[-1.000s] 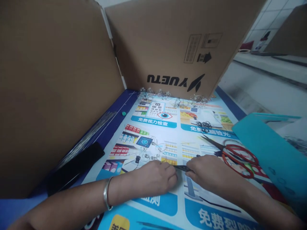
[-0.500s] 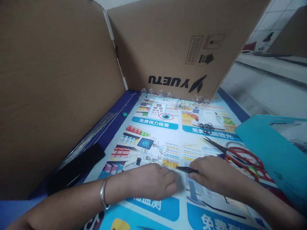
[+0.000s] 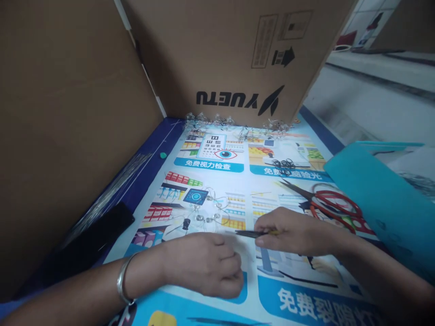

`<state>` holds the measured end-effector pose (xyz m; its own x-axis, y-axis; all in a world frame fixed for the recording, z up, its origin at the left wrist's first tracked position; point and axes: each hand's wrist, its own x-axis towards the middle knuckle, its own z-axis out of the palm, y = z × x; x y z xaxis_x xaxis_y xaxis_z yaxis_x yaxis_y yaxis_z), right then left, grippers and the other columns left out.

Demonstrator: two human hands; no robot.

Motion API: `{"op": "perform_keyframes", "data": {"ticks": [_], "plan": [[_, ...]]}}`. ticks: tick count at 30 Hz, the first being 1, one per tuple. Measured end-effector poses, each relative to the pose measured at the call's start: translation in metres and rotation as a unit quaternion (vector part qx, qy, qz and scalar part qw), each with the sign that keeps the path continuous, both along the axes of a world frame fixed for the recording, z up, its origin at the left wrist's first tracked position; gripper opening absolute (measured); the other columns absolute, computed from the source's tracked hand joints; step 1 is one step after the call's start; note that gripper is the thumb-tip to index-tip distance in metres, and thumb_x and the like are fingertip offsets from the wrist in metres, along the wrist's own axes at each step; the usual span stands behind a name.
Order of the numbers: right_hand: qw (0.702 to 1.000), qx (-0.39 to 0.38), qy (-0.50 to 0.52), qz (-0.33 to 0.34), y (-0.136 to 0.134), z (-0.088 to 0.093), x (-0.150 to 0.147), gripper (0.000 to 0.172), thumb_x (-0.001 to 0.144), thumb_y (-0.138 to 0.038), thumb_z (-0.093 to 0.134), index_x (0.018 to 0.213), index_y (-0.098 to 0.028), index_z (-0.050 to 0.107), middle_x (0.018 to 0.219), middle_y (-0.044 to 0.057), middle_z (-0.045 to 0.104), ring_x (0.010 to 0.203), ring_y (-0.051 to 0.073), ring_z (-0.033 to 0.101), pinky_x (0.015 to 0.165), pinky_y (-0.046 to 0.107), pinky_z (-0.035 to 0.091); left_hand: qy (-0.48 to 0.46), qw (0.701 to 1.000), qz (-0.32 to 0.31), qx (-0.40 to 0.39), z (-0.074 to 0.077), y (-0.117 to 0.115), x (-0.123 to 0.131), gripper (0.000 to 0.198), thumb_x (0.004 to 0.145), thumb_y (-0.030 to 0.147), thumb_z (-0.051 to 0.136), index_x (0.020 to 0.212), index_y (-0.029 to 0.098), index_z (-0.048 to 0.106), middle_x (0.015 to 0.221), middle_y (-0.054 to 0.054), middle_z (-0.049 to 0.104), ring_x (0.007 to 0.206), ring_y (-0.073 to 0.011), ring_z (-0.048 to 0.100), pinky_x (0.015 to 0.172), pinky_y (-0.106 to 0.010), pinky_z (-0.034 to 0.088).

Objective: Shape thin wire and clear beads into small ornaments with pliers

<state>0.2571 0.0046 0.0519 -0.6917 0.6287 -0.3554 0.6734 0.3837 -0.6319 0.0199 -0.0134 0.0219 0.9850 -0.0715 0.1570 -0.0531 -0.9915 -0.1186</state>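
My right hand [image 3: 295,230] grips a pair of dark needle-nose pliers [image 3: 248,233], their thin jaws pointing left. My left hand [image 3: 205,264], with a silver bangle at the wrist, is closed, knuckles up; whatever its fingers hold is hidden beneath it. The plier tips stand just above and right of the left knuckles, apart from them. Beyond the left hand, a loose ring of thin wire with clear round beads [image 3: 200,218] lies on the printed sheet [image 3: 246,190].
Red-handled scissors [image 3: 335,203] lie right, near a turquoise container [image 3: 377,181]. Dark wire loops [image 3: 284,165] sit further back. Beaded wire pieces [image 3: 243,131] line the foot of the cardboard wall [image 3: 220,54]. At left are straight wires [image 3: 113,185] and a black object [image 3: 98,233].
The view has shifted, so the scene sits higher and further left. My right hand has turned the pliers more level, and more of them shows. My left hand stays closed.
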Motion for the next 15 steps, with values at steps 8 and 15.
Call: {"op": "perform_keyframes", "data": {"ticks": [8,15], "plan": [[0.994,0.079,-0.079,-0.001,-0.015,0.003,-0.009,0.025,0.083,-0.035,0.047,0.070,-0.018,0.060,0.069,0.002,0.063,0.062,0.014,0.053,0.053,0.024,0.028,0.007,1.000,0.001,-0.009,0.004,-0.001,0.002,0.021,0.087,0.013,0.042,0.086,0.021,0.061,0.084,-0.005,0.062,0.071,-0.0171,0.052,0.070,-0.033,0.039],[0.990,0.099,-0.097,0.007,-0.018,0.002,-0.011,0.025,0.081,-0.033,0.049,0.069,-0.017,0.062,0.065,0.003,0.063,0.059,0.014,0.052,0.051,0.025,0.023,-0.008,1.000,-0.002,0.000,0.005,0.000,0.001,0.018,0.087,0.014,0.045,0.081,0.019,0.061,0.085,-0.003,0.061,0.072,-0.0154,0.052,0.072,-0.031,0.041]]}}
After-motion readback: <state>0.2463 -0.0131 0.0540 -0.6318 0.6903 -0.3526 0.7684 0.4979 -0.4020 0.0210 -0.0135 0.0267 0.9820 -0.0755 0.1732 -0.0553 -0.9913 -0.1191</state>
